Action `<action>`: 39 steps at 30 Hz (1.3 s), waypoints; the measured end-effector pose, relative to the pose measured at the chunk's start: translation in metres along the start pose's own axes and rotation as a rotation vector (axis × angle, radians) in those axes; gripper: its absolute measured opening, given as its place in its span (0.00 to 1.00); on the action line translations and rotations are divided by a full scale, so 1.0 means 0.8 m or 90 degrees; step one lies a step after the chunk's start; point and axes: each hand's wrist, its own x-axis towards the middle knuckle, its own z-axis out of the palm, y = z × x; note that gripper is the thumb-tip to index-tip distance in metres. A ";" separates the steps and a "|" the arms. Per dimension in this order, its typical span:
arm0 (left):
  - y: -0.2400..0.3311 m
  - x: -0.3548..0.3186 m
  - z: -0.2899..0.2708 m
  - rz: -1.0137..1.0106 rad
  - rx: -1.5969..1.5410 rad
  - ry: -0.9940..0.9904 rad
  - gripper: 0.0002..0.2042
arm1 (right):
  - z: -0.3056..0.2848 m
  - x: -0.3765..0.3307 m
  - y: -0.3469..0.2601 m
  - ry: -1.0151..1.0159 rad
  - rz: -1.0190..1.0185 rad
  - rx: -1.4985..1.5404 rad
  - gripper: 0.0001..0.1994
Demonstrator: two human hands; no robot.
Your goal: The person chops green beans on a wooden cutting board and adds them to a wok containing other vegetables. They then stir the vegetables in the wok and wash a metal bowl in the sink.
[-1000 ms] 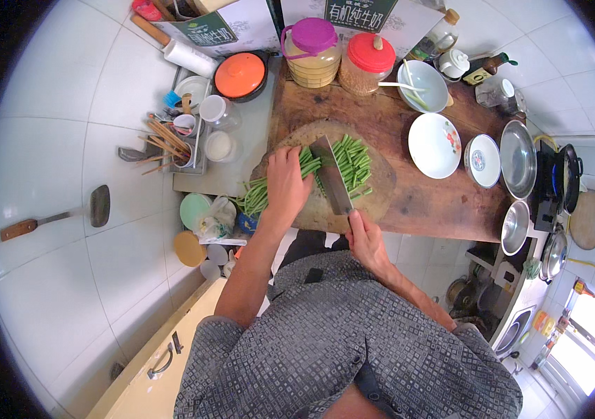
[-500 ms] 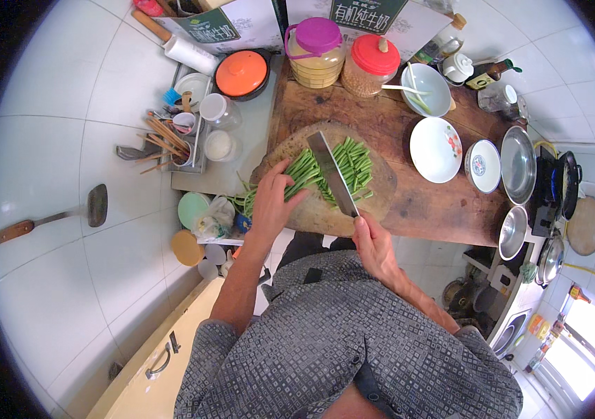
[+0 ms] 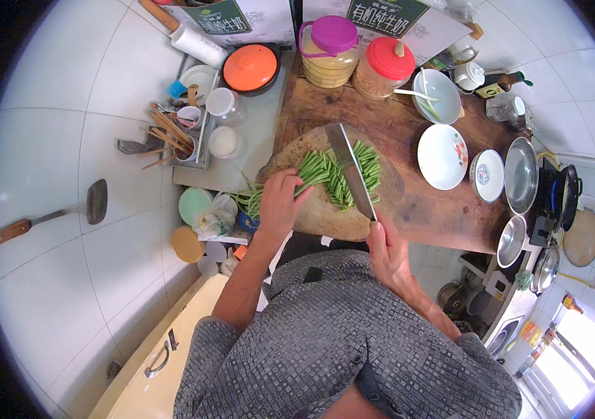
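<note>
Your left hand [image 3: 280, 206] lies flat on the long green beans [image 3: 325, 171], fingers pressed together and curled over their stems at about 8 o'clock on the round wooden chopping board [image 3: 315, 216], whose surface is pale, worn and scarred. Your right hand [image 3: 387, 251] is wrapped in a closed fist around the cleaver [image 3: 350, 170]; the handle is hidden inside the grip, and only the broad, dull steel blade shows, laid across the beans and pointing toward 11 o'clock. The beans are slim, smooth and bright green, bunched in the board's centre, with a few ends trailing off its left edge. The board sits on a dark, stained wooden table [image 3: 423, 202]. At 2 o'clock from the board is a glossy white bowl [image 3: 442, 155]. You cannot tell whether the blade's edge touches the board, since the beans cover it.
</note>
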 end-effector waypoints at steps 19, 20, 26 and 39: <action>-0.003 0.003 0.000 0.020 -0.023 -0.028 0.15 | 0.038 0.056 0.021 -0.083 -0.073 -0.101 0.17; -0.004 0.003 0.000 0.026 -0.021 -0.026 0.15 | 0.045 0.061 0.025 -0.086 -0.068 -0.092 0.17; -0.005 0.000 0.003 0.039 0.000 -0.023 0.16 | 0.088 0.078 0.043 -0.019 -0.095 -0.114 0.16; 0.001 -0.021 0.009 0.056 -0.001 -0.061 0.18 | 0.078 0.045 0.058 0.011 -0.033 0.000 0.17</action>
